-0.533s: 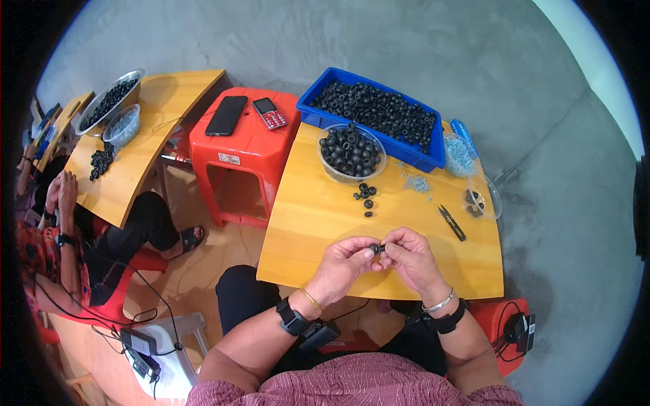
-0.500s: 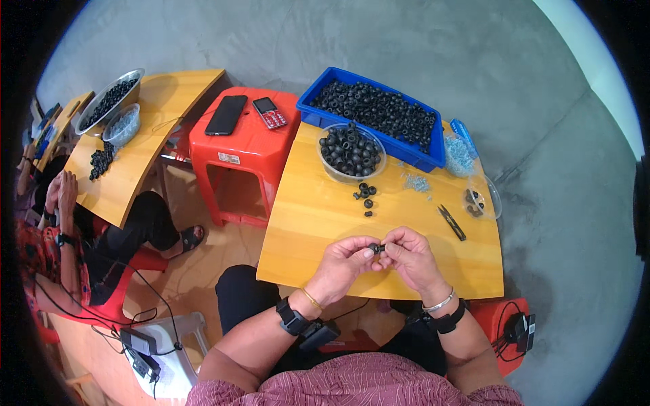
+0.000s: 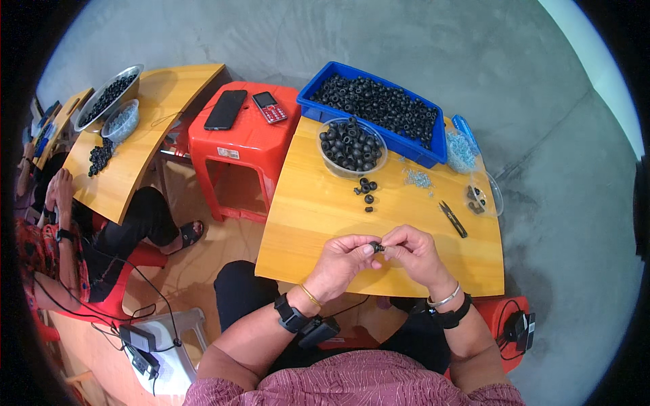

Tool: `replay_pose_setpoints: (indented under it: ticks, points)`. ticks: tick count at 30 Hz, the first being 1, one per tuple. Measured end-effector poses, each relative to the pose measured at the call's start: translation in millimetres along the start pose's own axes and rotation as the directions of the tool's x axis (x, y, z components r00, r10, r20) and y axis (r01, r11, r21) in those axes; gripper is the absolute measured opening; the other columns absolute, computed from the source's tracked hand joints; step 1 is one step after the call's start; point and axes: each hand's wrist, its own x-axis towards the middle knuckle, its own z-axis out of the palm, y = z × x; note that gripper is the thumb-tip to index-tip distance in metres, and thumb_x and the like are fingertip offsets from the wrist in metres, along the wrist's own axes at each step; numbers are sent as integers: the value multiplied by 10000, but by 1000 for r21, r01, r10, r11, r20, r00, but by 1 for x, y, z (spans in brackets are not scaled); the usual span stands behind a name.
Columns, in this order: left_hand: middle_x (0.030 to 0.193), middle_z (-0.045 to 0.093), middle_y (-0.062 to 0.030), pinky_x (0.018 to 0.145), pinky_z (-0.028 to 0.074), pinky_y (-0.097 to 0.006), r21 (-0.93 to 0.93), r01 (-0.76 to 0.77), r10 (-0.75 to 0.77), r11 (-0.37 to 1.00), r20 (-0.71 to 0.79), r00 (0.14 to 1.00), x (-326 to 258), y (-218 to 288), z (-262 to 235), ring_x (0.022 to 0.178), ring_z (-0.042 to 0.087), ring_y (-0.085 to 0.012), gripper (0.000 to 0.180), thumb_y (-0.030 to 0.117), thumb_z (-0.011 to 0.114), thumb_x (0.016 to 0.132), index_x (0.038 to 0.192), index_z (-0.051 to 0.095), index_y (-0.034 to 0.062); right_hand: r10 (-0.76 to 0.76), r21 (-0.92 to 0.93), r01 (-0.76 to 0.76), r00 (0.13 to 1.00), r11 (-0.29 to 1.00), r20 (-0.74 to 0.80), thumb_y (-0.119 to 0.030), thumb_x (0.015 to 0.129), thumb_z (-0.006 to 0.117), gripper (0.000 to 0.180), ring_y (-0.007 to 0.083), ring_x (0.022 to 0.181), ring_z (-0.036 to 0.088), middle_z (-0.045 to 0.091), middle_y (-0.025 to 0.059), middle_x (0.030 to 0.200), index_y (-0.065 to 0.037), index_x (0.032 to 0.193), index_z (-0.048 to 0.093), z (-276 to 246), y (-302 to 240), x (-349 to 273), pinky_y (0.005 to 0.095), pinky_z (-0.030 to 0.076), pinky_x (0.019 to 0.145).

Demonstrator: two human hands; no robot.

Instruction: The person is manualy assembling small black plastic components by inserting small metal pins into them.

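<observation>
Above the near part of the yellow wooden table [image 3: 298,223], my left hand [image 3: 344,262] pinches a small round black part [image 3: 376,247] between thumb and fingertips. My right hand [image 3: 414,254] meets it from the other side, thumb and forefinger closed at the part's end; whatever lies between those fingertips is too small to make out. Beyond my hands, several loose black parts [image 3: 368,189] lie by a clear round tub [image 3: 330,169] filled with the same kind. To the right rest small thread snips [image 3: 453,220] and a little heap of tiny clear-blue pieces [image 3: 418,179].
A blue bin [image 3: 433,160] of black parts spans the table's far edge. At right are a bag of clear-blue pieces [image 3: 462,150] and a clear cup lying tilted [image 3: 496,196]. A red stool [image 3: 237,152] with two phones stands left; another person [image 3: 57,250] sits further left.
My right fingertips have shifted slightly at the black part's end, and the part has turned a little in my left fingers. The whole view has moved a few pixels.
</observation>
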Motion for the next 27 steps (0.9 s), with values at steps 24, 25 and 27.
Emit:
replay_pose_setpoints:
  ticks: [24, 25, 27]
  points:
    - [922, 592, -102, 691, 516, -277, 26, 120, -122, 992, 87, 989, -1, 9, -4, 788, 578, -147, 164, 43, 512, 834, 970, 569, -28, -365, -332, 343, 931, 879, -5, 47, 755, 557, 78, 155, 653, 547, 556, 80, 736, -16, 793, 530, 10, 7, -12, 234, 436, 582]
    - [922, 592, -102, 691, 516, -277, 26, 121, -123, 992, 86, 989, -1, 9, -3, 788, 578, -147, 164, 43, 512, 834, 970, 569, -28, -365, -331, 342, 931, 879, -6, 47, 755, 557, 78, 155, 653, 547, 556, 80, 736, -16, 793, 530, 11, 7, -13, 234, 436, 582]
    - [923, 595, -112, 686, 518, -284, 33, 127, -129, 991, 45, 991, 0, 10, -1, 786, 585, -161, 170, 49, 514, 829, 976, 559, -24, -289, -286, 263, 956, 921, -51, 33, 770, 551, 87, 116, 670, 542, 552, 65, 738, -9, 835, 511, 11, 8, -15, 223, 441, 599]
